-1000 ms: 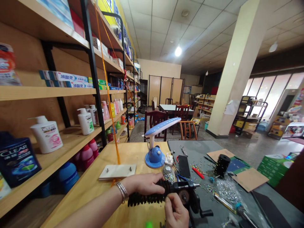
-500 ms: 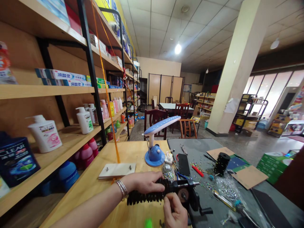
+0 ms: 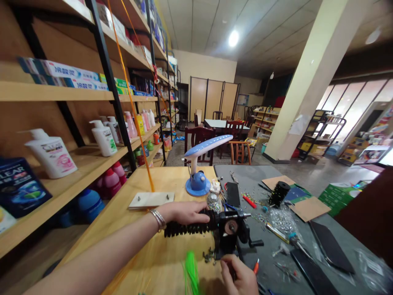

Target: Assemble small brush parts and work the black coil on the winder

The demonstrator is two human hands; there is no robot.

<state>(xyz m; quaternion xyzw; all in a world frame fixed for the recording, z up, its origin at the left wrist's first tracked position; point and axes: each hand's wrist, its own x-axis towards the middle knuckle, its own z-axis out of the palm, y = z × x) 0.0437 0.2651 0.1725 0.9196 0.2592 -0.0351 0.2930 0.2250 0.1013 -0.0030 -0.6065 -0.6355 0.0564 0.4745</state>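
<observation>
My left hand (image 3: 188, 212) lies over the top of a black ridged roller (image 3: 184, 229), its fingers wrapped round the right end. The roller is fixed sideways to a black hand-cranked winder (image 3: 229, 229) with a round dial and a crank handle (image 3: 256, 243). Below the winder, low over the table, is my right hand (image 3: 238, 275), fingers curled and thumb near the index finger; whatever they hold, if anything, is hidden. Small metal pieces (image 3: 210, 255) lie scattered by the winder's base. Bright green strands (image 3: 191, 272) rest on the wood left of my right hand.
A blue desk lamp (image 3: 198, 183) stands behind the winder. On the grey mat are a phone (image 3: 232, 194), a red-handled tool (image 3: 249, 201), another black bristled roller (image 3: 278, 193) and bags of small parts (image 3: 284, 217). Shelves of bottles (image 3: 104, 138) line the left. Orange cord (image 3: 130, 96) hangs down.
My right hand has come away from the roller's end and dropped toward the table front. My left hand stays on the roller. The view has tilted downward, showing more green strands.
</observation>
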